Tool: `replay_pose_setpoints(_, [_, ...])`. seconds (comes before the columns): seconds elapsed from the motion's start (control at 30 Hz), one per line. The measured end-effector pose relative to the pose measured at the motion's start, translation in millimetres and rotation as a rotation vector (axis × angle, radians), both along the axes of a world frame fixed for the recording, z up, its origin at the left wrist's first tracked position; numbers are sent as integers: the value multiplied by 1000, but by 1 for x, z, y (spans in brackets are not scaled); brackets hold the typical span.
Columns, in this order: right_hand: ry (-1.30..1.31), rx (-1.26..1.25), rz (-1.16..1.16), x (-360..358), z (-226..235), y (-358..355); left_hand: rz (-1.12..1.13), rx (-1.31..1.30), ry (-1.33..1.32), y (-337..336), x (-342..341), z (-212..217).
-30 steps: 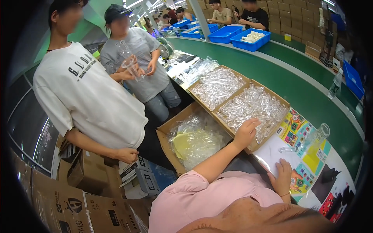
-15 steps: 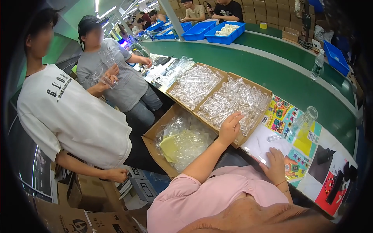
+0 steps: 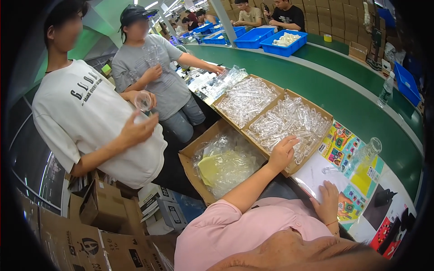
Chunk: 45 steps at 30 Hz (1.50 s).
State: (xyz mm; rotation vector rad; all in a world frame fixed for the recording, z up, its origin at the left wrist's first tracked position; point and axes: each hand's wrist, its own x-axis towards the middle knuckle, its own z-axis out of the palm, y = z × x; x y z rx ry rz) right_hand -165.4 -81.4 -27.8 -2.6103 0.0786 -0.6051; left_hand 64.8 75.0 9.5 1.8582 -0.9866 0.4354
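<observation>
My left hand [image 3: 283, 154] lies over the near corner of a shallow cardboard tray [image 3: 308, 168], its fingers stretched out over clear plastic pieces [image 3: 289, 118] heaped inside. Nothing shows in its grasp. On white paper [image 3: 312, 175] at the table's near edge rests my right hand [image 3: 328, 199], flat with the fingers apart. Just beyond it lies a small clear tube-shaped piece [image 3: 331, 170]. A larger clear jar-like piece [image 3: 373, 146] lies farther back on a colourful printed sheet [image 3: 340, 143].
Left of the tray stands another cardboard tray [image 3: 251, 97] of clear pieces. Below is an open carton [image 3: 192, 169] with plastic bags. Two people [image 3: 97, 117] [image 3: 156, 81] stand at left with clear pieces. A bottle [image 3: 386, 89] and blue bins [image 3: 285, 44] stand across the green belt [image 3: 325, 72].
The view has shifted, so the scene sits farther right. The person in white has raised a hand; the one in grey now reaches to the table. My hands stay almost in place.
</observation>
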Motion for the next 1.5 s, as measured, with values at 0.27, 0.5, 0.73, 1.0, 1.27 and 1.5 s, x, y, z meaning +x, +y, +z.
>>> replay_pose_setpoints(0.27, [34,30,-13,1,-7,1,-29,-17,-25,2,6,-9])
replay_pose_setpoints(0.5, [-15,-13,86,1,-41,-22,-52,11,33,-1,1,-10])
replay_pose_setpoints(0.73, [-126,-118,170,6,-68,-36,-53,21,-1,2,4,-13])
replay_pose_setpoints(1.0, [-116,-122,136,5,-61,-30,-84,19,-34,2,7,-15])
replay_pose_setpoints(1.27, [-34,-67,123,1,-45,-26,-71,7,-44,-1,4,-10])
replay_pose_setpoints(1.5, [26,18,7,4,-7,1,17,-47,-117,3,3,-4])
